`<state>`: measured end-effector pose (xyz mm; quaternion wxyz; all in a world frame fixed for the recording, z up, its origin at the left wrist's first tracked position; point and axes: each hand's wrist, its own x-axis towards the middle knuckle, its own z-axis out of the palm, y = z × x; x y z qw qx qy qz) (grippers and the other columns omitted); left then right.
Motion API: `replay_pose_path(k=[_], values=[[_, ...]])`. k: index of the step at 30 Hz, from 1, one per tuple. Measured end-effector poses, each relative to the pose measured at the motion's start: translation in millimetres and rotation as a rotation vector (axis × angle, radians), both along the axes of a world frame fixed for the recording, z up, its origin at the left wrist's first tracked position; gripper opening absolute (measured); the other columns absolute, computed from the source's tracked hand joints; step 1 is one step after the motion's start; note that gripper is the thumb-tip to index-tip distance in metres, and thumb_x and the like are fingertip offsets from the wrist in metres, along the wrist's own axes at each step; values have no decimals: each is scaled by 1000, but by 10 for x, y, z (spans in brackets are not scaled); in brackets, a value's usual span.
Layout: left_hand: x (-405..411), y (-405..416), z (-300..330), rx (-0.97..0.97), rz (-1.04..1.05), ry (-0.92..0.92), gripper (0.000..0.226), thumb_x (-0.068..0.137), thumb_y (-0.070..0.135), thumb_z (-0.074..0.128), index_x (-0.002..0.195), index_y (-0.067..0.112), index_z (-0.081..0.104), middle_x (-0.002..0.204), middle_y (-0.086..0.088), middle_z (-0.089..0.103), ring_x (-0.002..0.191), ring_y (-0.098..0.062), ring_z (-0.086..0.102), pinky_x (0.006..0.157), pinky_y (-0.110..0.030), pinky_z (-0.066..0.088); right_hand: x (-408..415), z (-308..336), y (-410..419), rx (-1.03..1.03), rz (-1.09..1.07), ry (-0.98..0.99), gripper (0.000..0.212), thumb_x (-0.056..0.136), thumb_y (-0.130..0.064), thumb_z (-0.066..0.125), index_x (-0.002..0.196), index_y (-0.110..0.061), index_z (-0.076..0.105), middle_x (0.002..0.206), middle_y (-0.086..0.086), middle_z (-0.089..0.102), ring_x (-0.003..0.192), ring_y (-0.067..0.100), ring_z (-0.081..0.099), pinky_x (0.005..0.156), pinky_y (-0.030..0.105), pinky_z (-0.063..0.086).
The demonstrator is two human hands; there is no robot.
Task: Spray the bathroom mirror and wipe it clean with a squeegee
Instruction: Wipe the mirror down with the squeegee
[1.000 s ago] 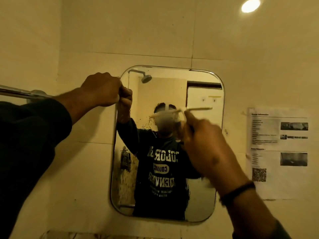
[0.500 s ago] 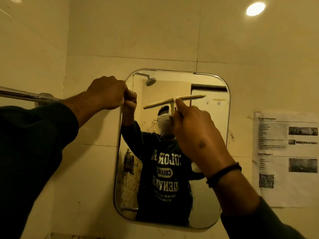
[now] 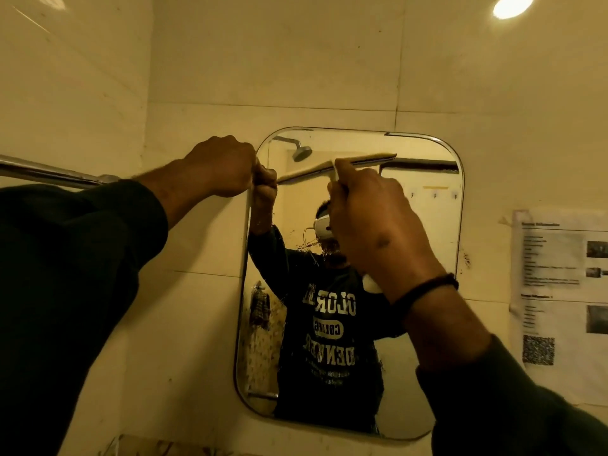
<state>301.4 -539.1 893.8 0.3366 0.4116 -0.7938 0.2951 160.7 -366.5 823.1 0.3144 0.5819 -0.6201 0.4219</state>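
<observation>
A rounded-corner mirror [image 3: 424,225] hangs on the tiled wall, with droplets and streaks near its middle. My right hand [image 3: 371,225] grips the handle of a pale squeegee [image 3: 362,162]. Its blade lies slightly tilted against the glass near the mirror's top. My left hand [image 3: 220,166] is closed around the mirror's upper left edge. No spray bottle shows in the room itself.
A metal towel rail [image 3: 49,174] runs along the left wall. A printed paper notice [image 3: 559,291] with a QR code is taped to the wall right of the mirror. A ceiling light [image 3: 511,6] glows at the top right.
My right hand has drawn the squeegee upward from the mirror's middle to near its top edge. My left hand has kept its hold on the mirror's edge.
</observation>
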Motion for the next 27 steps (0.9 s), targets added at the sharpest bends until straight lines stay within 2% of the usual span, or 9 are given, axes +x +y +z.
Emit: replay_pose_path(k=[2, 4, 7, 10, 14, 18, 22, 25, 27], values=[[-4, -10, -22, -16, 8, 0, 30, 93, 20, 50, 120, 12, 61, 105, -15, 63, 84, -30, 56, 65, -33, 41, -34, -29, -16, -21, -17, -9, 37, 104, -31, 36, 139, -25, 43, 83, -5, 54, 65, 7, 49, 54, 26, 43], [-7, -14, -35, -32, 15, 4, 28, 94, 22, 50, 117, 11, 60, 107, -16, 62, 91, -33, 59, 66, -33, 40, -30, -255, 5, 31, -3, -37, 37, 104, -33, 34, 141, -30, 38, 83, -6, 54, 67, 8, 54, 59, 29, 53], [-3, -27, -17, -43, 5, 1, 27, 93, 23, 50, 116, 12, 62, 99, -13, 62, 85, -31, 57, 65, -33, 40, 98, -788, 58, 189, 0, -65, 44, 104, -34, 33, 146, -40, 21, 88, -3, 58, 68, 8, 58, 62, 31, 59], [-2, -46, -10, -39, 5, -24, 31, 93, 23, 51, 121, 19, 63, 101, -10, 63, 80, -25, 53, 63, -33, 39, 180, -1007, 83, 248, -31, -48, 55, 105, -29, 32, 149, -40, 2, 90, -6, 60, 71, 10, 59, 65, 33, 59], [-45, -9, -12, -31, 22, -27, 28, 92, 20, 51, 116, 15, 64, 87, -8, 58, 72, -22, 49, 60, -33, 39, 211, -650, -50, 212, 24, 20, 48, 104, -24, 36, 148, -34, 18, 80, -8, 53, 65, 7, 55, 55, 25, 52], [-55, 14, 19, -31, 49, -46, 28, 93, 21, 50, 117, 14, 62, 81, -4, 49, 68, -22, 50, 59, -32, 41, 433, -378, -320, 167, 16, 126, 47, 102, -18, 39, 147, -27, 28, 71, -4, 49, 57, 12, 49, 45, 29, 43], [-23, -23, 5, -53, 33, -74, 29, 94, 21, 48, 119, 18, 63, 82, -4, 54, 68, -20, 51, 58, -31, 39, 298, -526, -325, 223, -13, 167, 51, 103, -21, 39, 149, -30, 18, 72, -5, 41, 57, 9, 44, 43, 24, 32], [17, -57, -18, -64, 8, -87, 32, 95, 21, 46, 123, 21, 62, 97, -9, 63, 74, -21, 49, 60, -31, 38, 17, -787, -112, 297, -75, 140, 55, 105, -34, 32, 150, -39, 0, 100, -1, 54, 71, 8, 50, 54, 24, 42], [19, -71, -37, -75, 9, -80, 32, 96, 21, 47, 125, 20, 61, 92, -7, 60, 72, -20, 48, 60, -31, 38, -59, -948, 95, 308, -96, 113, 55, 105, -36, 29, 148, -43, -6, 99, -3, 59, 70, 9, 56, 58, 28, 53]])
